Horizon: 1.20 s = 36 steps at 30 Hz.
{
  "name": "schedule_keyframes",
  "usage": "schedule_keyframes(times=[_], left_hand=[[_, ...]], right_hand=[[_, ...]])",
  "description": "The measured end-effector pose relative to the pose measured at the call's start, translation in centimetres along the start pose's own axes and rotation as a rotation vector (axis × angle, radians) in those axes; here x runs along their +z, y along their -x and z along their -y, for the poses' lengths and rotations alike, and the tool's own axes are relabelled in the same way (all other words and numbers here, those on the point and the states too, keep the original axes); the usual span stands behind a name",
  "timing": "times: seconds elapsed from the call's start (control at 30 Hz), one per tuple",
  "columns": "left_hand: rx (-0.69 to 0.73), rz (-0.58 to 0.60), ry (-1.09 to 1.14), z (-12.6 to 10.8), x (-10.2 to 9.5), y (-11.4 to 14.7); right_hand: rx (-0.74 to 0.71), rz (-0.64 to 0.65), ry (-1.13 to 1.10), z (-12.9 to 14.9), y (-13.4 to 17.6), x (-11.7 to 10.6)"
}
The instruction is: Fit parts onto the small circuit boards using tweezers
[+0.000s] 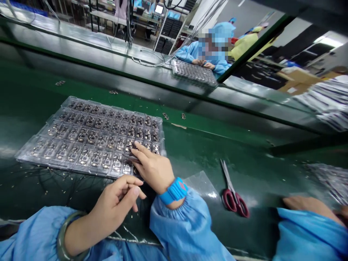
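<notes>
1. While the right hand [156, 168] has its fingertips down near the right end of the clear tray [28, 148], I'd guess the step is seating or checking circuit boards [85, 157]. Fingers bunched close; can't tell if that grip's got one.
2. Left hand [118, 199] is loosely half-curled by the front edge, nothing visible in it.
3. Tray's on the green desk [195, 154], tightly packed: next move probably calls for a light touch.

The gridded tray [25, 153] is clear, the wristband [174, 191] blue, the scissor handles [236, 197] dark red.
</notes>
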State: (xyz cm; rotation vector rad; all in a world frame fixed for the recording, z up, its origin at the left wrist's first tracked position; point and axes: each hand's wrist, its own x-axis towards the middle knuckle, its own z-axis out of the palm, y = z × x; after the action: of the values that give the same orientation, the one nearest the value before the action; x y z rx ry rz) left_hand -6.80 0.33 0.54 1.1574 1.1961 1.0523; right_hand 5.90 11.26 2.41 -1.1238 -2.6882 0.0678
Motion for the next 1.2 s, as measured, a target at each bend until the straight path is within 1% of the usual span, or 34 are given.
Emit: schedule_keyframes(times=[0.07,0.1,0.17,0.23,0.27,0.3,0.33,0.4,0.47,0.53,0.57,0.63,0.67,0.8,0.9,1.07,1.13,1.2], left_hand=[[0.103,-0.062,-0.102,-0.2,-0.7,0.3],[0.159,-0.098,-0.187,-0.5,-1.4,0.4],[0.248,-0.189,-0.414,-1.3,-3.4,0.3],[0.271,-0.316,-0.679,-2.3,-6.1,-0.3],[0.258,-0.366,-0.802,-2.8,-7.5,-0.8],[0.222,-0.38,-0.918,-3.3,-9.0,-1.5],[0.178,-0.393,-1.027,-3.6,-10.3,-2.1],[0.087,-0.429,-1.214,-4.1,-12.4,-3.5],[0.003,-0.327,-1.336,-4.3,-13.5,-4.6],[-0.052,-0.224,-1.431,-4.4,-13.9,-5.2],[-0.069,-0.196,-1.477,-4.4,-13.9,-5.3],[-0.097,-0.17,-1.563,-4.4,-13.9,-5.5],[-0.107,-0.158,-1.595,-4.4,-13.9,-5.6],[-0.131,-0.146,-1.632,-4.4,-14.2,-6.3],[-0.145,-0.139,-1.611,-4.1,-14.7,-7.0],[-0.143,-0.126,-1.46,-3.7,-15.5,-7.9],[-0.123,-0.165,-1.396,-3.7,-15.3,-7.7],[-0.075,-0.206,-1.353,-3.9,-14.8,-7.3]], right_hand=[[0.009,-0.078,0.007,0.0,1.5,-1.4],[0.009,-0.132,0.007,-0.1,2.5,-2.2],[0.014,-0.231,-0.008,-0.6,4.9,-3.6],[0.055,-0.267,-0.031,-1.6,7.6,-4.3],[0.096,-0.287,-0.031,-2.2,9.0,-4.4],[0.142,-0.308,-0.021,-2.8,10.3,-4.1],[0.18,-0.337,-0.002,-3.4,11.5,-3.7],[0.247,-0.346,0.06,-4.4,13.7,-2.4],[0.273,-0.293,0.131,-4.7,15.5,-0.8],[0.306,-0.215,0.158,-4.5,16.9,0.6],[0.331,-0.185,0.154,-4.1,17.4,1.2],[0.381,-0.154,0.137,-3.1,17.9,2.0],[0.399,-0.159,0.137,-2.6,17.9,2.3],[0.392,-0.19,0.138,-0.9,17.0,2.4],[0.387,-0.185,0.114,-0.4,16.2,2.1],[0.443,-0.235,0.066,-0.5,16.3,2.0],[0.464,-0.301,0.004,-0.6,16.6,2.1],[0.48,-0.411,-0.127,-0.6,17.0,2.0]])
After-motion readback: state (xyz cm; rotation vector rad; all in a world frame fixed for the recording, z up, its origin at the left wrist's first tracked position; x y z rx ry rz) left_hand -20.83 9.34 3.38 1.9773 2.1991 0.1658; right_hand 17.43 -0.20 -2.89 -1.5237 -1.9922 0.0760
